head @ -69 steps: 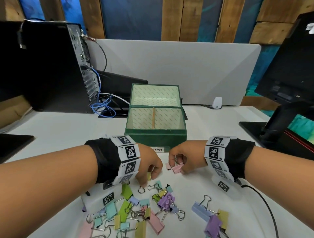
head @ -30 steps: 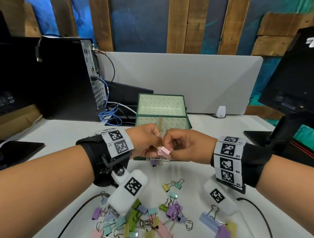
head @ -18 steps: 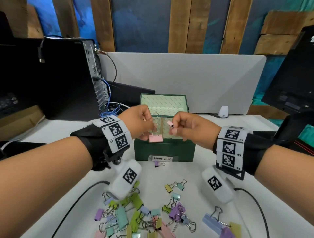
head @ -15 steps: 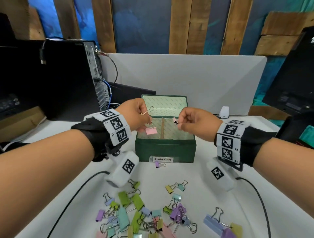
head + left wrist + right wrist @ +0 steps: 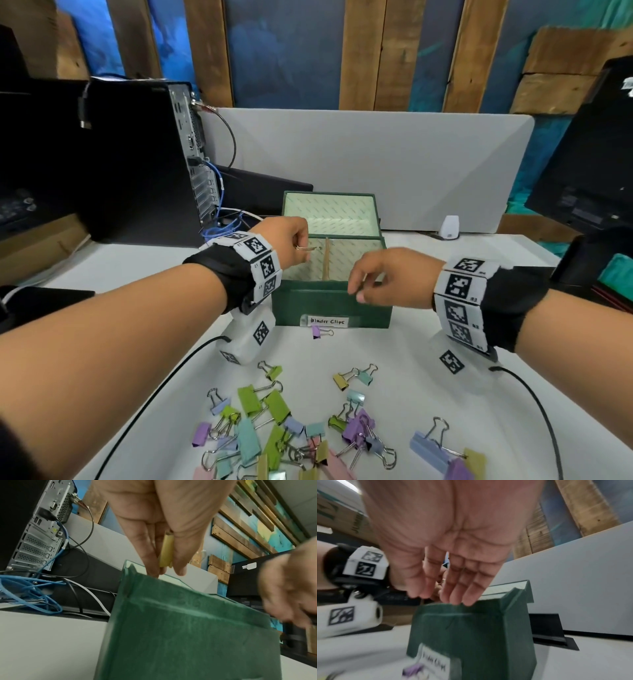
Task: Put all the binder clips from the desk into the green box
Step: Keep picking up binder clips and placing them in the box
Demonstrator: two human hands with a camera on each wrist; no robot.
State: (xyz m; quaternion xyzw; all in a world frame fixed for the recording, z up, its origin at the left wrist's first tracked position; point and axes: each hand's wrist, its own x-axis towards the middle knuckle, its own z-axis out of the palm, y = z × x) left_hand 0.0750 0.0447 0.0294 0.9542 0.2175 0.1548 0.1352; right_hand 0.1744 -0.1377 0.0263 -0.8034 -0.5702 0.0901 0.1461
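Observation:
The green box [image 5: 332, 305] stands open mid-desk, lid tilted back, a divider splitting it in two; its label reads "Binder Clips". My left hand [image 5: 303, 251] hovers over the left compartment and pinches a yellow binder clip [image 5: 166, 553], whose wire handles [image 5: 308, 248] poke out. Over the box's front right rim, my right hand [image 5: 359, 291] hangs with relaxed fingers [image 5: 453, 588] and holds nothing. Several coloured binder clips [image 5: 274, 428] lie in a pile near me on the desk. A purple clip [image 5: 320, 332] lies just in front of the label.
A black computer tower [image 5: 137, 161] with blue cables [image 5: 222, 226] stands at the left. A grey partition [image 5: 376, 164] closes the back. A monitor [image 5: 589, 164] and its stand fill the right. A small white device [image 5: 449, 228] sits behind the box.
Both hands rose from the clip pile to the box. The pink clips they held are gone from view. The right hand has opened and drawn back to the front rim.

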